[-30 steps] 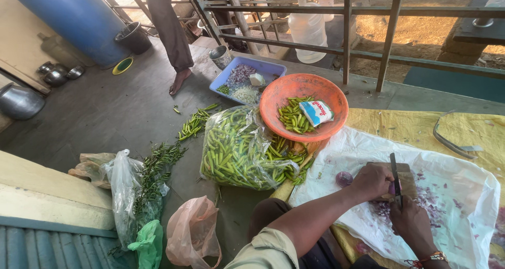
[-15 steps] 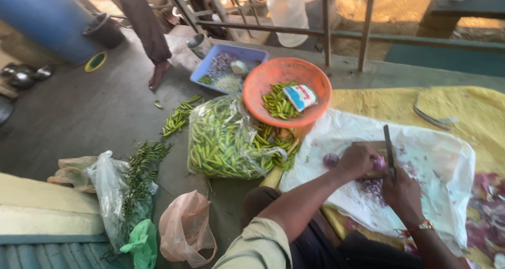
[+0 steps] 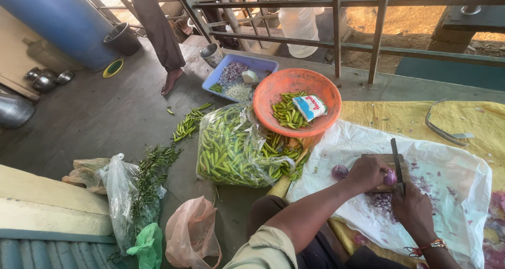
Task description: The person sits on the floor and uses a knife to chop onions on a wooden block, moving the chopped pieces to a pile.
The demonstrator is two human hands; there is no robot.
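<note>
Item: purple onion (image 3: 390, 177), part-cut, pinned on a small wooden board (image 3: 380, 159) over white plastic sheet (image 3: 452, 179). Left hand (image 3: 367, 173) curled over it; a second whole onion (image 3: 340, 171) lies just beside. Since a second ago the knife (image 3: 397, 165), gripped in the right hand (image 3: 414, 210), has come down onto the onion, so slicing goes on. Purple choppings (image 3: 380, 199) lie scattered below the board.

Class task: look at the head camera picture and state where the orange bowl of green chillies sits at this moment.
The orange bowl sits upper centre of the head view, right of the blue tray, resting partly on the clear bag of green chillies.
</note>
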